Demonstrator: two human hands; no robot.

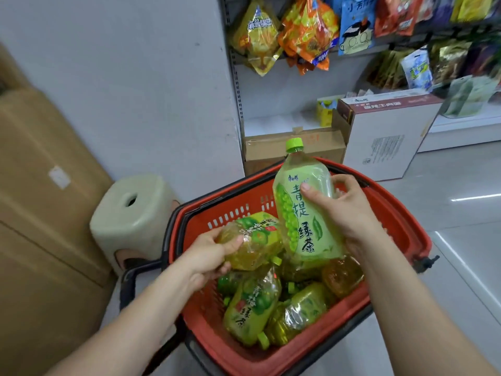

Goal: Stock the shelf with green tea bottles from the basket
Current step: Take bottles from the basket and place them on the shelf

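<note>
In the middle of the frame, the right hand point(349, 213) grips a pale green tea bottle point(303, 207), cap up, over the red basket point(401, 221). Just left, the left hand point(211, 256) grips a darker bottle point(252, 240). More bottles point(252, 308) lie inside the basket.

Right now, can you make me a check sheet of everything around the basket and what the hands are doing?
Surface: pale shiny floor.
Job's things: red basket in front of the shelf; pale green tea bottle lifted above the basket, cap up; darker bottle tilted beside it; more bottles lie piled in the basket.
Clutter: cream stool, brown carton and white carton.
Grips: left-hand grip holds the darker bottle; right-hand grip holds the pale green tea bottle.
Cables: nothing seen.
Surroundings: snack bags on the shelf; big cardboard boxes at the left.
</note>
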